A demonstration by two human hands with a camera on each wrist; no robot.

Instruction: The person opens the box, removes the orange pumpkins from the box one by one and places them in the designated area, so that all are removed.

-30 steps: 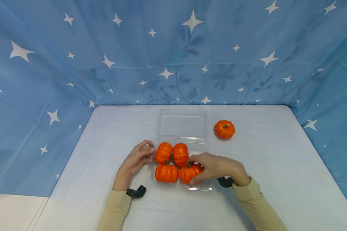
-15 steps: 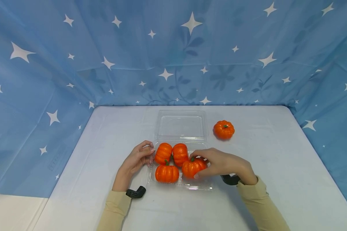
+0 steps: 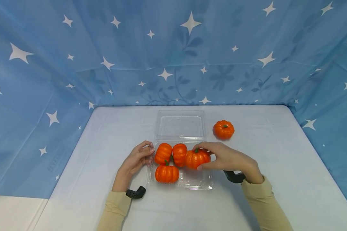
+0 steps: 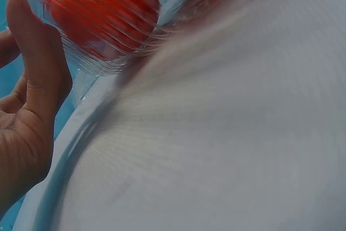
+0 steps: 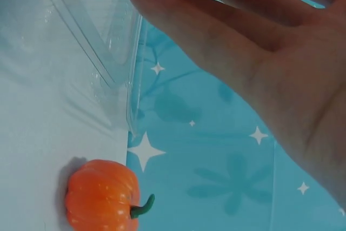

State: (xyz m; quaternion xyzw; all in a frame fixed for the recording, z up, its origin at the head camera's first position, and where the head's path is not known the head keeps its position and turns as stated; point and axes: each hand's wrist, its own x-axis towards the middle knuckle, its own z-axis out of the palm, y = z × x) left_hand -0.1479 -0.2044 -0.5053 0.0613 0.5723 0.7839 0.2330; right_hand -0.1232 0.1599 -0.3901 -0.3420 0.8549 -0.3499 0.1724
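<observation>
My right hand (image 3: 219,156) grips a small orange pumpkin (image 3: 198,158) by its sides, over the right part of a clear plastic clamshell box (image 3: 196,183). Its green stem points up in the head view. Three similar pumpkins sit in the box: one at the front left (image 3: 166,174), one at the back left (image 3: 163,154) and one at the back middle (image 3: 179,155). My left hand (image 3: 137,157) rests beside the box's left wall, fingers loosely bent. In the left wrist view its thumb (image 4: 40,52) stands right at the ribbed plastic wall, with orange showing through.
The box's clear lid (image 3: 180,125) lies folded back behind it. Another orange pumpkin (image 3: 224,130) stands on the white table (image 3: 263,144) to the right of the lid. A blue curtain with white stars (image 3: 173,51) hangs along the table's back edge.
My right hand has lifted the pumpkin from the box's front right and carried it back and to the right. The left hand has stayed in place.
</observation>
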